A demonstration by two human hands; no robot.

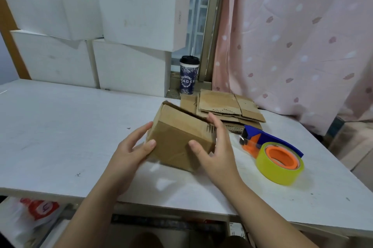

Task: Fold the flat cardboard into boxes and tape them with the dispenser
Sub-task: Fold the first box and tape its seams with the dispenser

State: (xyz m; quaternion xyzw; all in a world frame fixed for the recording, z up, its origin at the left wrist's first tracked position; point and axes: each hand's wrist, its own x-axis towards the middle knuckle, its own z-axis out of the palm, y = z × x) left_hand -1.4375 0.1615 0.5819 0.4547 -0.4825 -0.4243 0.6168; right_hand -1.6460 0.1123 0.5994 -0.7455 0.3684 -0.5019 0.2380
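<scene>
— What are the left grip [131, 152] and the right grip [217, 152] doing?
— Each clasps one end of the cardboard box [177, 140], with the thumb laid on the top face and the fingers curled round the side. The box is between them, tilted with its far end higher, over the middle of the white bench [60, 126]. Whether its near edge touches the bench cannot be told.
— Its surface?
— Plain brown corrugated board, creased, with a row of short slits beside the right fingers. A flap at the far end stands ajar.
— Any writing?
— Only on the paper cup [189, 75] at the back. It has a dark blue pattern and a black lid, and the readable letters are "AGEE".
— The other stock?
— A stack of flat cardboard [228, 106] lies just behind the box, its edges ragged. To the right the tape dispenser [272, 139], with a blue frame and an orange hub, lies on its side carrying a yellow tape roll [278, 175].
— Behind?
— Stacked white foam boxes [141, 11] and a pink curtain [292, 35] dotted with flowers.
</scene>
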